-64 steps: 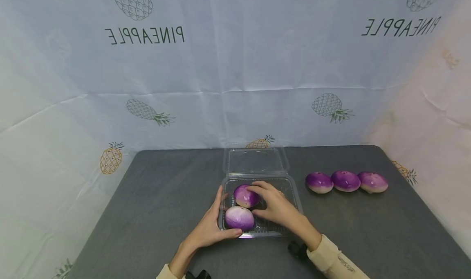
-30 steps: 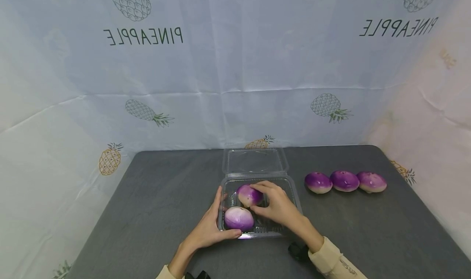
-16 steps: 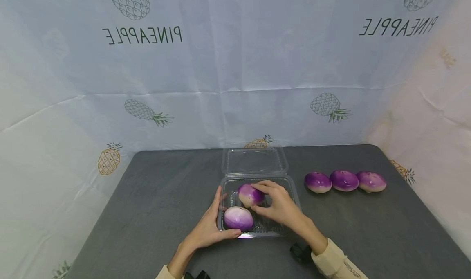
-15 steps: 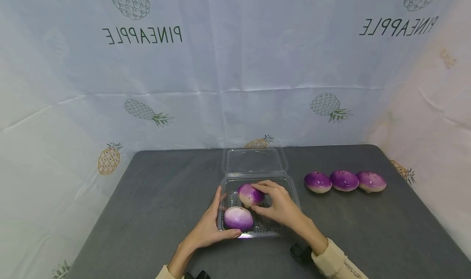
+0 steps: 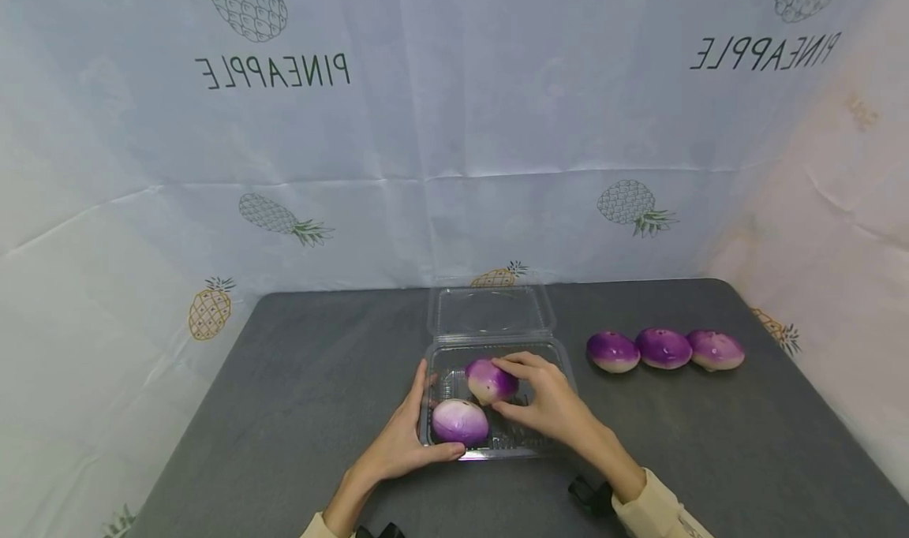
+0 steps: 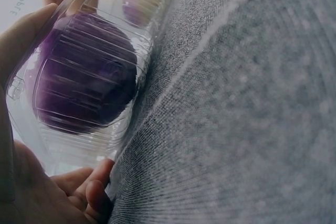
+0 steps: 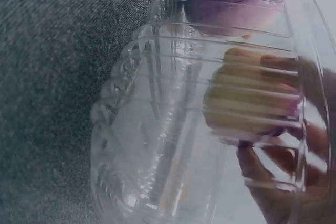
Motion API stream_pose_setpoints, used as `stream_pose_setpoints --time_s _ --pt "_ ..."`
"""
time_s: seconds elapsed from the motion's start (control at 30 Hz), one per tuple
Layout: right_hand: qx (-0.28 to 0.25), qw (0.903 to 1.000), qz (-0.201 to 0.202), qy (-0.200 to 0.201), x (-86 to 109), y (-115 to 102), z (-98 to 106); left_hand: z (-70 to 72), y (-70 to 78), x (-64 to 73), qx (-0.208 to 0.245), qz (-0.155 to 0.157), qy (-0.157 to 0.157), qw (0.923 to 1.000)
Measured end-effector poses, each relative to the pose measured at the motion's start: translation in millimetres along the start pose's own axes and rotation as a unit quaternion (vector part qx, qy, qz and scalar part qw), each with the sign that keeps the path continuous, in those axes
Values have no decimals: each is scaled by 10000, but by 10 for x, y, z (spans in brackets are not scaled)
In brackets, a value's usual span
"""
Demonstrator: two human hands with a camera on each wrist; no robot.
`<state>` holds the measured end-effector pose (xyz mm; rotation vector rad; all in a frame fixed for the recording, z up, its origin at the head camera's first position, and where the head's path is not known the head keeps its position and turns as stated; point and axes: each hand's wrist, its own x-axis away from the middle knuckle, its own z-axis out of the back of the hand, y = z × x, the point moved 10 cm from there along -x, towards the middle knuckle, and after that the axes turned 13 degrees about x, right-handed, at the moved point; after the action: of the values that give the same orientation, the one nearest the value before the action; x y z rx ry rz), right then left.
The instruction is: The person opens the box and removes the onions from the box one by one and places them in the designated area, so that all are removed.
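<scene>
An open clear plastic clamshell box (image 5: 518, 447) stands on the grey table, its hinged lid (image 5: 490, 311) laid back. My left hand (image 5: 405, 435) holds its front left corner; the left wrist view has the thumb at the rim and curled fingers (image 6: 97, 192) low at the wall. Inside, near that hand, lies a purple-and-white turnip (image 5: 460, 422). My right hand (image 5: 550, 400) pinches a second turnip (image 5: 490, 382) between thumb and fingers, behind and right of the first. Through the box wall, the right wrist view shows its cream underside (image 7: 247, 98), tilted sideways.
Three more purple turnips, left (image 5: 613, 352), middle (image 5: 663, 349) and right (image 5: 716, 350), sit in a row on the table right of the box. A pineapple-print cloth (image 5: 454, 128) hangs behind the table (image 5: 319, 364).
My right hand has shifted the pinched turnip rightward inside the box, away from the left wall, turning its pale side toward the front. My left hand has stayed at the box corner.
</scene>
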<state>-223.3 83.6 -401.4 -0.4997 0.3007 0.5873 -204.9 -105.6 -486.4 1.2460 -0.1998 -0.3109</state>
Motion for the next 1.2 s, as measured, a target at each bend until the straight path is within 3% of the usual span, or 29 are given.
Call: stream_pose_setpoints --time_s 0.63,0.83,1.2 --pt "-32 9994 65 327 104 104 207 -2 4 5 -144 -24 62 9999" --pt "-205 9994 -62 258 160 176 312 -7 4 6 -150 -57 31 9999" --pt "214 9985 -47 503 279 251 564 -6 8 6 -99 -69 -7 9999"
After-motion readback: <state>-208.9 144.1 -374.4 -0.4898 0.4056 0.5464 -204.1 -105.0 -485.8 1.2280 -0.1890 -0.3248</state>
